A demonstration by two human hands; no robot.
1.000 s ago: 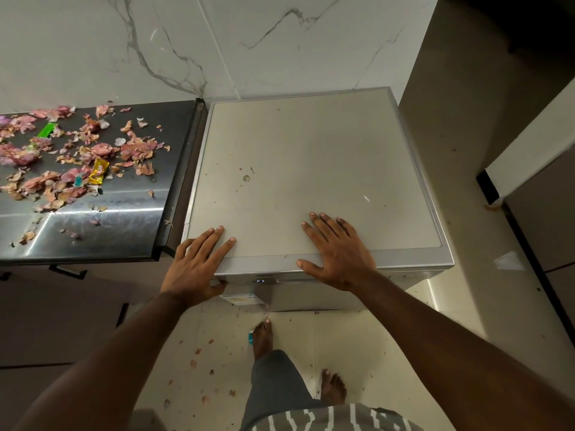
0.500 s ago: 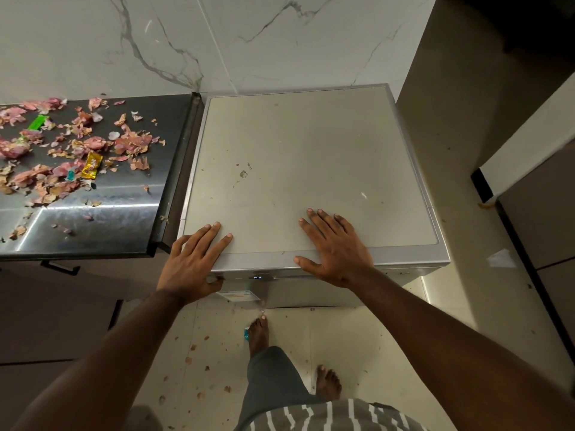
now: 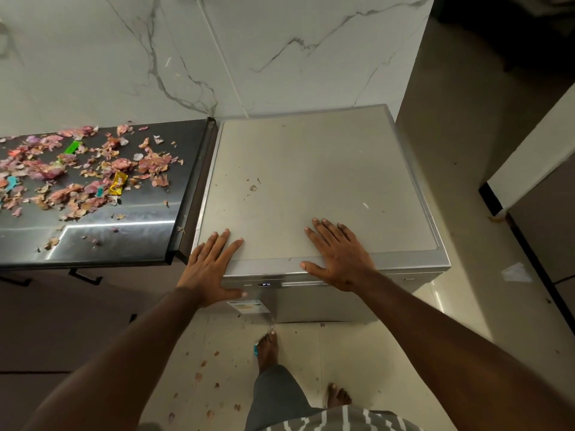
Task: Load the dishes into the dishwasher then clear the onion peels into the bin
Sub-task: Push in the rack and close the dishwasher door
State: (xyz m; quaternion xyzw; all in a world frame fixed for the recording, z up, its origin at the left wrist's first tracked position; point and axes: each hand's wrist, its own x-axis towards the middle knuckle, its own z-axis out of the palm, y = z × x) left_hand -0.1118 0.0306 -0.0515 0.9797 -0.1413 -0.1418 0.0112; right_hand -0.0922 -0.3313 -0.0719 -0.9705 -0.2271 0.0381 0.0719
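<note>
Now both flat, empty hands, left hand (image 3: 208, 272) and right hand (image 3: 339, 256), are pressed on the closed dishwasher (image 3: 314, 188) top's front edge; dish loading is judged done, so next the onion peels (image 3: 93, 175) on the counter (image 3: 130, 237) must be gathered.

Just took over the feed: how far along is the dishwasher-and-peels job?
The dishwasher looks shut, with no dishes in sight, so loading seems finished, though I can't see inside. Left hand and right hand lie flat on its top. Left to do: onion peels and wrappers cover the counter, with more on the floor.
</note>
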